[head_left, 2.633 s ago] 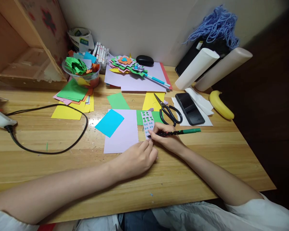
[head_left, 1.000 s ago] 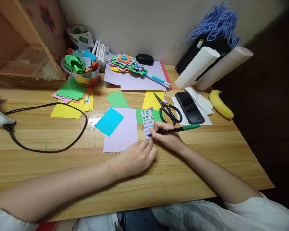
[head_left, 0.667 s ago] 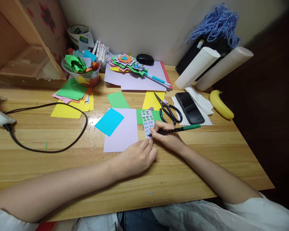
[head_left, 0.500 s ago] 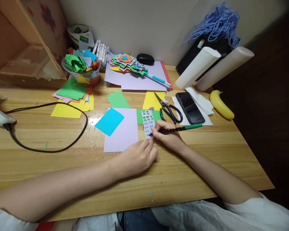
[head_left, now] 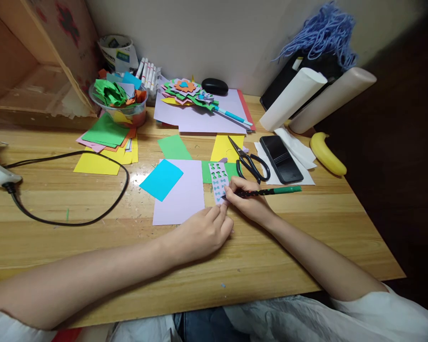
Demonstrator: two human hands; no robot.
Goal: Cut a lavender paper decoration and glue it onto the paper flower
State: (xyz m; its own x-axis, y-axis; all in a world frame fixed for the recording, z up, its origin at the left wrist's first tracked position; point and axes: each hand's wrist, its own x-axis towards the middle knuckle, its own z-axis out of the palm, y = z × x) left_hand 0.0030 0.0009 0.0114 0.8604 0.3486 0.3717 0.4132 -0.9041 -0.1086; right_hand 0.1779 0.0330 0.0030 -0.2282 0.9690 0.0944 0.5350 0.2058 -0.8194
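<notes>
A narrow lilac paper strip (head_left: pixel 219 183) lies on the table, marked with rows of small bow shapes, green in the upper rows and bluish lower down. My left hand (head_left: pixel 209 231) is closed at the strip's lower end, its fingertips pinching or pressing that edge. Between the fingers of my right hand (head_left: pixel 248 197) is a pen (head_left: pixel 267 191) with a dark patterned barrel and a green rear end. Its tip rests at the lower part of the strip. Beneath the strip's upper part is a piece of green paper (head_left: pixel 206 172).
Black-handled scissors (head_left: pixel 251 166) lie just beyond my right hand, beside a phone (head_left: pixel 281 159) and a banana (head_left: pixel 327 154). To the left are a blue sheet (head_left: pixel 161 179) on lilac paper (head_left: pixel 180 209) and a black cable (head_left: pixel 92 221). A paper flower (head_left: pixel 185 88) sits behind.
The pen has tilted very slightly, its tip shifting a little on the strip. Both hands keep nearly the same place; the whole view has moved slightly.
</notes>
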